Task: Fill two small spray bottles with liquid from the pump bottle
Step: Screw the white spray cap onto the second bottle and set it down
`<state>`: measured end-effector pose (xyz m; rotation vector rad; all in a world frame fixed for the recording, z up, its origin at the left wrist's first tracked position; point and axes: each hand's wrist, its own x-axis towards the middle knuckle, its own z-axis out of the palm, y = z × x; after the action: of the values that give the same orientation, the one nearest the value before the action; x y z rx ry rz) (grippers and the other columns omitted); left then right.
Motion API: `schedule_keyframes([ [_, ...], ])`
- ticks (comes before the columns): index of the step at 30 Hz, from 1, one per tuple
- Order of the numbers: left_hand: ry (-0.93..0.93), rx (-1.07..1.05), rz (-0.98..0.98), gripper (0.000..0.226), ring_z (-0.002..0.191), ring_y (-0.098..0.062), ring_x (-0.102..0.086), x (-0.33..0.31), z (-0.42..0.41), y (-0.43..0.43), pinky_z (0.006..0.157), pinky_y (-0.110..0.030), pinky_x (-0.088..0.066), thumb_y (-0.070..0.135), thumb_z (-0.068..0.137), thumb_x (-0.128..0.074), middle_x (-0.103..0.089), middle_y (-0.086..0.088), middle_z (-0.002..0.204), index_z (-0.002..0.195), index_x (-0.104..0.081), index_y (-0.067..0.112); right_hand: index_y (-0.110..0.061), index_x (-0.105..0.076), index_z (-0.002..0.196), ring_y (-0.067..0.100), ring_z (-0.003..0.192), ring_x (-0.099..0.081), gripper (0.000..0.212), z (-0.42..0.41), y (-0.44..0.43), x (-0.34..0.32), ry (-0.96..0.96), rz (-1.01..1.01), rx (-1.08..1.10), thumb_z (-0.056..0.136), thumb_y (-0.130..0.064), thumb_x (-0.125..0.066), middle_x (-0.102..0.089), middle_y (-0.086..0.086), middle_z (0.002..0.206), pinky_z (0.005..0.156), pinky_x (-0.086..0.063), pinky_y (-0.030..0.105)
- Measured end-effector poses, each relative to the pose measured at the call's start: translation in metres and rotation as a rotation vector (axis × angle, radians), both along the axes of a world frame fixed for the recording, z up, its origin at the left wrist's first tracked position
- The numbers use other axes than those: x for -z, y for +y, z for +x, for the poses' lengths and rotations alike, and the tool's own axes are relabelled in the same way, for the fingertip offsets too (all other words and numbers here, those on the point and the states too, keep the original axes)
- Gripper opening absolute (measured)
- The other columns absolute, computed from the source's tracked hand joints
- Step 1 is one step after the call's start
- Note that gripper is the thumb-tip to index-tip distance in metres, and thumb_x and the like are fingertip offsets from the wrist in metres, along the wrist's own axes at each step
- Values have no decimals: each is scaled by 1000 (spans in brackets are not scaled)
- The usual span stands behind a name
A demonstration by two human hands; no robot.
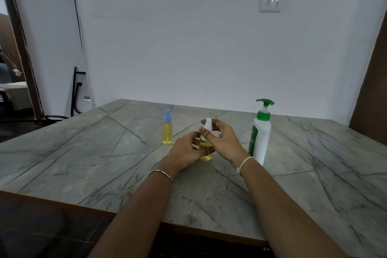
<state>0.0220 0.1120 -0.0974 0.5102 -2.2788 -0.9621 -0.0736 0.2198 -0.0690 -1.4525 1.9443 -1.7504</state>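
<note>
Fingers [210, 133]: right hand [226, 141] pinches spray bottle [206, 157] cap, left hand [186, 152] grips body.

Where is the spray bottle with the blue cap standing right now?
In the head view, the blue-capped spray bottle stands upright on the table, just left of the left hand, untouched.

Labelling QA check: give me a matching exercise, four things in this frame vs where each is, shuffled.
1 blue-capped spray bottle
2 white-capped spray bottle
3 pump bottle
4 wall switch

A gripped by left hand and right hand
B mounted up high at the back
C standing free, left of both hands
D standing free, right of both hands

Pairs: 1-C, 2-A, 3-D, 4-B
</note>
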Motion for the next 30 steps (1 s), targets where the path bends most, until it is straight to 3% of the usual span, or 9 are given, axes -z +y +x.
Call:
schedule_keyframes([
  [3,-30,-20,4,60,95,-10,-63,1,-1,-1,89,-38,-54,56,67,-76,-67,8,106,117,-59,28,-23,-55,132,9,122,-51,36,-3,7,-4,-27,49,-97,97,-23,-59,-60,-5,129,94,-43,19],
  [6,-44,-33,-6,58,96,-9,-63,3,-3,-3,90,-37,-53,55,69,-77,-68,8,106,116,-62,26,-18,-56,130,9,116,-58,31,-3,11,-6,-90,21,-128,99,-14,-54,-66,-7,122,93,-49,19],
  [8,-49,-38,-14,60,97,-9,-63,3,-4,-4,90,-37,-53,57,68,-76,-68,9,108,118,-62,25,-20,-61,122,8,108,-62,27,-4,8,-4,-66,-10,-47,96,-16,-59,-69,-6,115,98,-51,28],
  [10,-47,-35,-8,61,98,-10,-63,3,-4,-4,91,-39,-53,56,68,-76,-68,8,109,118,-62,25,-34,-63,106,8,101,-64,21,-5,4,0,-10,-19,85,88,-26,-71,-70,-11,105,101,-48,44],
  [12,-43,-29,-5,61,98,-12,-63,3,-4,-4,90,-40,-53,56,69,-76,-68,7,109,119,-62,24,-40,-59,90,7,95,-63,24,-5,1,3,21,-32,179,79,-34,-79,-67,-17,94,99,-46,49],
  [15,-51,-31,-14,61,100,-13,-62,3,-3,-4,91,-39,-53,55,71,-75,-67,5,112,120,-61,23,-36,-59,94,10,98,-58,25,-1,4,0,32,-72,171,79,-34,-79,-63,-16,96,94,-47,39],
  [19,-64,-25,-8,63,104,-14,-61,3,-3,-5,94,-37,-50,52,73,-75,-66,4,117,125,-57,23,-21,-58,126,11,119,-52,28,0,10,-8,-78,-46,-24,100,-25,-53,-61,-2,124,99,-42,25],
  [22,-66,-27,0,67,105,-16,-60,3,-3,-5,95,-39,-50,53,72,-75,-65,3,119,128,-57,21,-22,-56,130,7,118,-54,30,-2,12,-9,-125,-1,-115,103,-13,-45,-64,-6,127,88,-42,12],
  [30,-53,-25,-14,64,104,-14,-61,2,-3,-4,92,-33,-50,51,74,-74,-66,3,118,127,-58,20,-18,-61,118,11,107,-60,28,-4,6,-3,-78,-62,2,91,-13,-66,-67,-1,115,76,-45,8],
])
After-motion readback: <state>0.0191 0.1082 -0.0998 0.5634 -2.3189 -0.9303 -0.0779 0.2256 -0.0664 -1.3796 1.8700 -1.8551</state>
